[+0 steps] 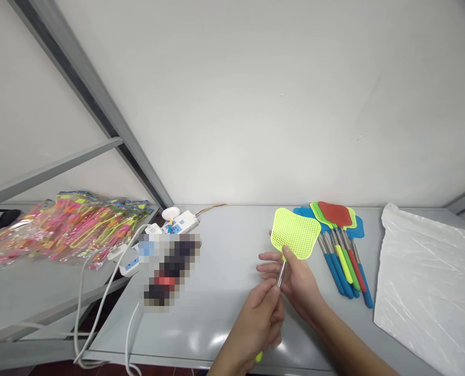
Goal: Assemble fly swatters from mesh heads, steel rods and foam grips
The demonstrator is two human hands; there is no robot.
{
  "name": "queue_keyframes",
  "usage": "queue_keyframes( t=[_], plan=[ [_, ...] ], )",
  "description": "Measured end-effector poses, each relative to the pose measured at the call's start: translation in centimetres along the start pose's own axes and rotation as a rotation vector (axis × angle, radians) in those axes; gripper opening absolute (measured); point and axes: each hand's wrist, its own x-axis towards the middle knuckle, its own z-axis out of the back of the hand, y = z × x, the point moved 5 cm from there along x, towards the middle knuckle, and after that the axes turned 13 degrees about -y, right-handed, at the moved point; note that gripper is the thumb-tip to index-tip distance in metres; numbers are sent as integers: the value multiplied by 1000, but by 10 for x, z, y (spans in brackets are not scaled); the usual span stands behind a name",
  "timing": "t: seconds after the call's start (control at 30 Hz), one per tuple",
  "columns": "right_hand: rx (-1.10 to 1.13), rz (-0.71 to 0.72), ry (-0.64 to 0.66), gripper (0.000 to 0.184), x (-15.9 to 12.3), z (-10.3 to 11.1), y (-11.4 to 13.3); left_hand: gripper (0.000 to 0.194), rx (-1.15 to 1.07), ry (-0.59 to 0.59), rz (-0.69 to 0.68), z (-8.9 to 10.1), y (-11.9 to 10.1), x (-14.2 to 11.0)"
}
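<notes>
Both hands hold one fly swatter with a yellow-green mesh head (pixel 295 233) and a thin metal shaft, above the grey table (pixel 217 292). My left hand (pixel 262 321) is closed around the lower shaft, and a bit of the yellow-green handle shows below it. My right hand (pixel 295 279) grips the shaft just under the head, thumb on top and fingers partly spread behind. Just to the right lies a pile of several fly swatters (pixel 340 245) with blue, green and red heads and handles.
A stack of clear plastic bags (pixel 428 287) lies at the right. White power strips (pixel 177 222) with cables trail off the table's left edge. Colourful packaged items (pixel 66 224) cover a lower shelf on the left. A pixelated patch (pixel 170 269) hides something.
</notes>
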Motion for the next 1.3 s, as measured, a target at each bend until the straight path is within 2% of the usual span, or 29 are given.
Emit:
queue_keyframes(
  t=[0.13, 0.23, 0.37, 0.43, 0.53, 0.67, 0.8, 0.9, 0.97, 1.03, 1.2, 1.3],
  plan=[
    [27, 2, -21, 62, -10, -9, -1, 30, 185, -71, -47, 6, -5, -5],
    [30, 17, -65, 66, -15, -13, -3, 31, 394, -163, -172, 11, -16, -11],
    [19, 38, -48, 67, -14, -16, -5, 29, 519, -304, -281, 14, -28, -19],
    [2, 40, -32, 63, -12, -15, -4, 28, 520, -312, -304, 13, -29, -20],
    [-54, 37, 14, 50, -12, -14, -4, 28, 458, -244, -304, 10, -27, -17],
    [-267, 104, 66, 47, -23, -10, -15, 31, 239, -275, -245, 12, -20, -6],
    [-485, 360, -79, 43, -37, 8, -22, 25, -83, -377, -289, 11, -21, 2],
    [-673, 530, -96, 41, -46, 18, -18, 34, -234, -372, -203, 0, -21, 12],
    [-802, 571, -133, 41, -48, 29, -12, 39, -226, -341, -145, -13, -23, 20],
    [-905, 599, -237, 44, -47, 48, -2, 39, -160, -293, -125, -30, -26, 30],
    [-1185, 670, -479, 50, -39, 107, 27, 39, 60, -53, -137, -74, -27, 69],
    [-1236, 625, -490, 50, -34, 130, 35, 45, 64, -56, -138, -88, -22, 97]
  ],
)
